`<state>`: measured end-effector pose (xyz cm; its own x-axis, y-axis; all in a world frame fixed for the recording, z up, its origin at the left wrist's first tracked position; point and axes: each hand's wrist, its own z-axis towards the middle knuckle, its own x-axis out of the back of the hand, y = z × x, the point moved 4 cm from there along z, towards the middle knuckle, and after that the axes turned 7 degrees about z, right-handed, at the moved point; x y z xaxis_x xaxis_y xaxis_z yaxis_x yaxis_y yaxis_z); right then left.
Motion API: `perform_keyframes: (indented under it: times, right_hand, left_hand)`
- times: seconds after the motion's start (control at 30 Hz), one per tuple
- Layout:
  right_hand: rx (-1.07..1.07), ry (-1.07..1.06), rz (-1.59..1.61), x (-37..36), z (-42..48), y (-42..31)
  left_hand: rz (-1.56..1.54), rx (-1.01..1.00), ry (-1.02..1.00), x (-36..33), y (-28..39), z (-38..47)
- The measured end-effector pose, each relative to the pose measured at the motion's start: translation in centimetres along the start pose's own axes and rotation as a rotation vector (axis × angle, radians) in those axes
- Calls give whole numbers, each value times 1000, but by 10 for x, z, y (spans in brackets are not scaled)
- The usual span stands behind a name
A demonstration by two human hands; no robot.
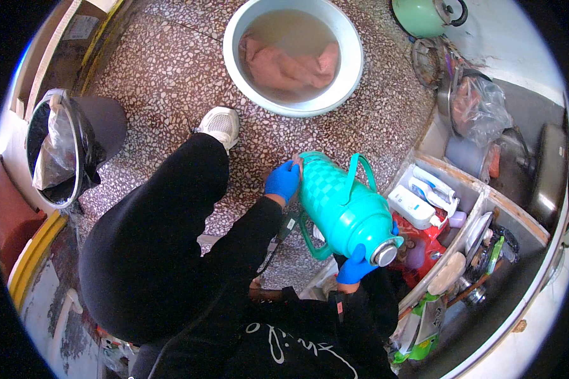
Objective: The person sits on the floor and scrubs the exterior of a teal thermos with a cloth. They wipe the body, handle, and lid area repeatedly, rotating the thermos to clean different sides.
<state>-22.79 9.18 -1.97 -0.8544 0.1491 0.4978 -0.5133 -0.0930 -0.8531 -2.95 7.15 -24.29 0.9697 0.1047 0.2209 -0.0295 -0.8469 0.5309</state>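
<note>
A turquoise vacuum flask [344,203] with a checkered body, two plastic handles and a silver cap [385,254] lies tilted in front of me, its cap end towards me. My right hand [359,266], in a blue glove, holds it near the neck, with some fingers hidden behind it. My left hand [283,182], also gloved in blue, is at the base end. It presses a pinkish-brown cloth [298,164] against the flask; most of the cloth is hidden by the fingers.
A white basin [294,110] of murky water with a pinkish cloth [284,64] stands on the terrazzo floor [166,71]. At left is a dark bucket [106,125] with a plastic bag. Right, low shelves [502,203] hold bottles and pans; a green kettle [419,16] stands beyond.
</note>
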Motion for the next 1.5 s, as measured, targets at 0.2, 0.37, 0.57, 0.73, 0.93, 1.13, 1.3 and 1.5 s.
perform_keyframes:
  times: [0.2, 0.37, 0.57, 0.73, 0.93, 1.13, 1.3, 1.5]
  right_hand:
    - [17, -20, -17, -2, 4, -6]
    - [-41, 3, 3, 1, -2, 4]
    - [-81, 20, -14, 6, -9, 12]
    - [-45, 60, -93, 5, -5, 6]
    - [-57, 0, -28, -5, 8, -7]
    - [-111, 82, 29, -2, 7, 4]
    - [-28, 108, 8, -1, 9, 8]
    - [45, 95, 85, -7, 15, 4]
  left_hand:
    - [-4, -416, -84, 15, 77, -24]
    - [527, -699, -294, 8, 129, -25]
    - [477, -454, -247, -11, 87, 41]
    - [261, -301, -104, -14, 8, 42]
    - [-118, -311, -169, -49, -74, 22]
    - [71, -436, -343, -58, -74, -15]
    - [310, -560, -341, -13, -9, -86]
    - [531, -621, -359, 10, 25, -141]
